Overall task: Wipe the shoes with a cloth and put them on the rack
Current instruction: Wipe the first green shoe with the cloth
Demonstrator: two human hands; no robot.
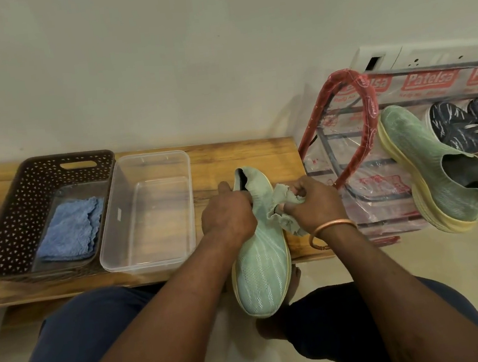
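My left hand grips the green shoe at its collar, long axis running from that grip toward me. My right hand pinches the cloth against its flank; the rack stands just beyond, nearer this hand.

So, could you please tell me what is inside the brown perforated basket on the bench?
A crumpled blue cloth lies on the basket floor. Whatever is beneath the cloth is covered, and the near wall hides the floor just behind it.
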